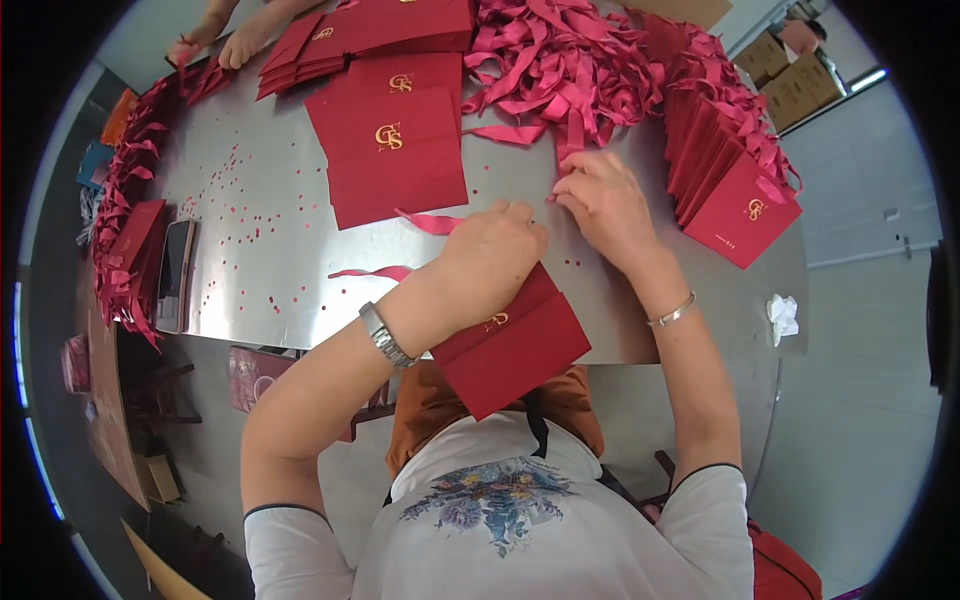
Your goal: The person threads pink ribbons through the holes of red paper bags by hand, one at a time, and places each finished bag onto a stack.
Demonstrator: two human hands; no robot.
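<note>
My left hand [492, 262], wearing a metal watch, is closed on the top part of a flat red paper bag [520, 350] with gold print. The bag is tilted and reaches over the table's near edge toward my lap. Two pink ribbon ends [372, 272] stick out to the left from beneath this hand and wrist. Further right, my right hand [605, 205] pinches a pink ribbon [566, 150] that trails from the big ribbon heap [565, 65]. My left fingertips are partly hidden behind the hand.
A stack of red bags [395, 150] lies ahead of me. Rows of ribboned bags stand at right [735, 195] and left [130, 240]. A phone [175, 275] leans by the left row. Small red paper dots dot the metal table [225, 310]. Another person's hands [240, 45] work at far left. Crumpled tissue [783, 315] lies right.
</note>
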